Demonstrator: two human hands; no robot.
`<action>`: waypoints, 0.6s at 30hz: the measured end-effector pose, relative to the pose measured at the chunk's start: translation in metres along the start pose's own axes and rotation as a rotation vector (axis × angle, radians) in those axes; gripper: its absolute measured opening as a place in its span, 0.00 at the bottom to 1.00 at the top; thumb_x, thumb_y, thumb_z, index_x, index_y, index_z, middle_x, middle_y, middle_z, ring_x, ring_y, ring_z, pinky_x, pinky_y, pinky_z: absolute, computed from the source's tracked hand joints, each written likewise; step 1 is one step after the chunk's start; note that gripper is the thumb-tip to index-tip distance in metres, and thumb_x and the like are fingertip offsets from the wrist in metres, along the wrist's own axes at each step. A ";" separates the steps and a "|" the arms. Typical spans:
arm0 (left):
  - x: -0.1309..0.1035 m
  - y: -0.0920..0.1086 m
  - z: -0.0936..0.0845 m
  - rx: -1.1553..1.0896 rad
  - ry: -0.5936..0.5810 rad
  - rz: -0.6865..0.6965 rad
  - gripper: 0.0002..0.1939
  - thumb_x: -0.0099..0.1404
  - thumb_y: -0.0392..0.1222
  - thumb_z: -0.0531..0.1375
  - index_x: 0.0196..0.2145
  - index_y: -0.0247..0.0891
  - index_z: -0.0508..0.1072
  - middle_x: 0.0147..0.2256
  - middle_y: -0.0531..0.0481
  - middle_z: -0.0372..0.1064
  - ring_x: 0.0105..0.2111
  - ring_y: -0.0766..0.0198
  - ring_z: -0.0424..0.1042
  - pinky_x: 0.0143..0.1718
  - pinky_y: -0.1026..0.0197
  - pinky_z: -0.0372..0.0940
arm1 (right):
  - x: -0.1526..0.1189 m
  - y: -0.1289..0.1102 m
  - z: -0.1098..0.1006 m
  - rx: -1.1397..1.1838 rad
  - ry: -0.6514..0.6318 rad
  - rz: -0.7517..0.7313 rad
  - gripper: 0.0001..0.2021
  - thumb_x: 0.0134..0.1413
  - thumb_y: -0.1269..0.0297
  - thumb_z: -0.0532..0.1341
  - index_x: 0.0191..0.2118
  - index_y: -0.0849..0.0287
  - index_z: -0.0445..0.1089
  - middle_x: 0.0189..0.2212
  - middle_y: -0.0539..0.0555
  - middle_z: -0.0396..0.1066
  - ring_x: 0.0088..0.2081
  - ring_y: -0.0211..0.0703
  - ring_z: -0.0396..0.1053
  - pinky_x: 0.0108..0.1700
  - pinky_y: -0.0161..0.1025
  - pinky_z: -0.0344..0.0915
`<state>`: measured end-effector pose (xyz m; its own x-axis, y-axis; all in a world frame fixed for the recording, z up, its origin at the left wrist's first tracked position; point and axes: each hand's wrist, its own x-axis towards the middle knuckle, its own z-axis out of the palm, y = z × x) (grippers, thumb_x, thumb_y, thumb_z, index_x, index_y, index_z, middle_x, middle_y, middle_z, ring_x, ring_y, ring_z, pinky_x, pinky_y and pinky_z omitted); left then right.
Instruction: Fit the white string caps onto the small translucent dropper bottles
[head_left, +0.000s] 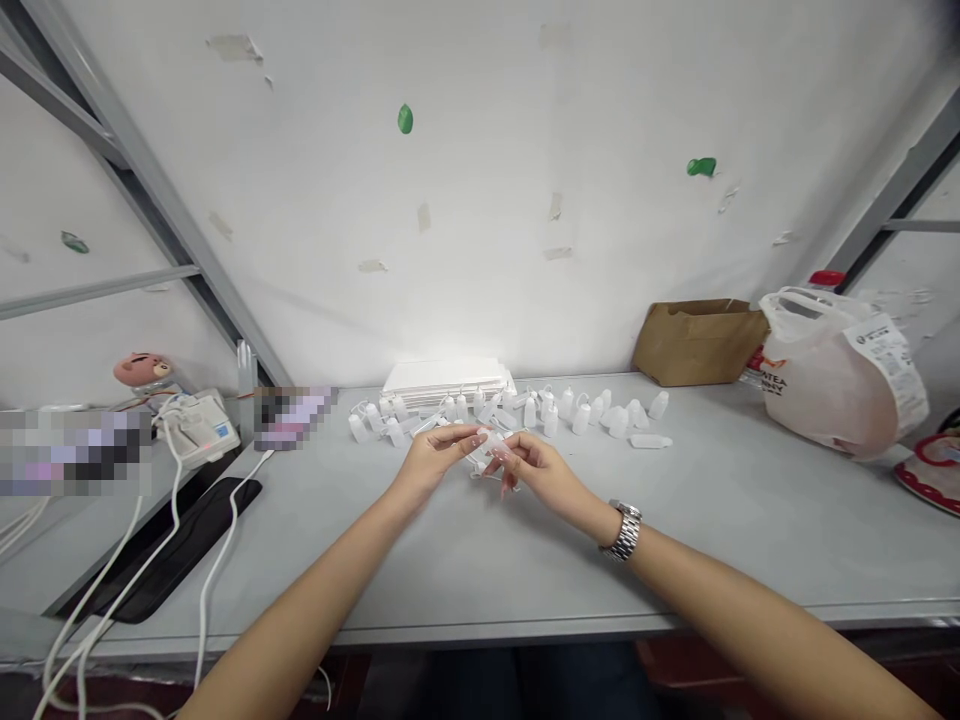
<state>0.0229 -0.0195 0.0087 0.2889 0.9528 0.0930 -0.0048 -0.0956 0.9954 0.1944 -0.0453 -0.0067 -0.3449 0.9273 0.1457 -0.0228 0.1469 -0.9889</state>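
Note:
My left hand (pixel 442 449) and my right hand (pixel 535 462) meet above the grey table, fingers pinched around a small translucent white plastic bottle (pixel 491 440). Fingers cover most of it, so its cap end cannot be made out. Just beyond my hands spreads a loose group of similar small squeeze bottles, some upright, such as one bottle (pixel 581 418) with a nozzle, and others lying down. At the right end of the group, a bottle (pixel 650 441) lies flat on its side. A wristwatch (pixel 624 530) is on my right wrist.
Behind the bottles, a stack of white sheets or boxes (pixel 446 380) rests against the wall. To the right stand a brown paper bag (pixel 697 345) and a white plastic bag (pixel 832 380). White cables (pixel 206 570), a black mat (pixel 187 550) and a power strip (pixel 199 430) occupy the left.

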 end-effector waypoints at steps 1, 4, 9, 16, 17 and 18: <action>0.000 0.000 0.000 -0.004 -0.003 0.000 0.16 0.52 0.49 0.62 0.36 0.38 0.76 0.41 0.46 0.73 0.45 0.55 0.67 0.48 0.54 0.58 | 0.000 0.000 0.000 -0.004 0.007 0.001 0.16 0.50 0.49 0.56 0.32 0.59 0.61 0.30 0.54 0.73 0.22 0.34 0.66 0.29 0.37 0.63; 0.000 -0.001 0.000 0.039 0.002 0.021 0.18 0.55 0.51 0.59 0.39 0.37 0.75 0.41 0.45 0.73 0.45 0.55 0.67 0.48 0.54 0.59 | 0.001 0.002 -0.001 0.000 0.031 -0.003 0.16 0.51 0.48 0.55 0.32 0.59 0.61 0.30 0.53 0.73 0.22 0.34 0.66 0.29 0.37 0.63; -0.002 -0.003 0.001 0.264 0.078 0.133 0.16 0.52 0.49 0.61 0.37 0.40 0.75 0.40 0.46 0.72 0.41 0.57 0.68 0.43 0.57 0.62 | 0.002 0.002 -0.002 0.016 0.056 0.000 0.16 0.51 0.49 0.55 0.32 0.59 0.61 0.28 0.53 0.72 0.22 0.34 0.66 0.28 0.36 0.62; -0.003 0.007 0.002 0.168 0.043 0.152 0.15 0.54 0.47 0.60 0.38 0.41 0.75 0.38 0.47 0.70 0.42 0.58 0.67 0.44 0.58 0.61 | 0.001 0.002 -0.002 0.009 0.027 0.013 0.16 0.50 0.49 0.56 0.31 0.59 0.62 0.28 0.52 0.71 0.22 0.34 0.66 0.29 0.36 0.64; -0.003 0.007 0.001 0.136 0.032 0.133 0.14 0.53 0.47 0.60 0.37 0.41 0.75 0.38 0.47 0.71 0.42 0.58 0.67 0.44 0.57 0.61 | 0.001 0.002 -0.002 0.009 0.018 0.011 0.16 0.50 0.49 0.56 0.31 0.59 0.62 0.28 0.51 0.71 0.22 0.34 0.66 0.29 0.36 0.64; -0.002 0.007 0.001 0.112 0.024 0.116 0.14 0.53 0.47 0.61 0.36 0.40 0.76 0.38 0.47 0.71 0.42 0.58 0.67 0.45 0.57 0.61 | 0.001 0.003 -0.001 0.011 0.007 0.009 0.16 0.50 0.49 0.57 0.31 0.59 0.62 0.28 0.51 0.71 0.22 0.34 0.66 0.29 0.36 0.64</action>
<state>0.0231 -0.0222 0.0152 0.2696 0.9399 0.2094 0.0701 -0.2361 0.9692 0.1951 -0.0433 -0.0094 -0.3381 0.9311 0.1371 -0.0299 0.1350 -0.9904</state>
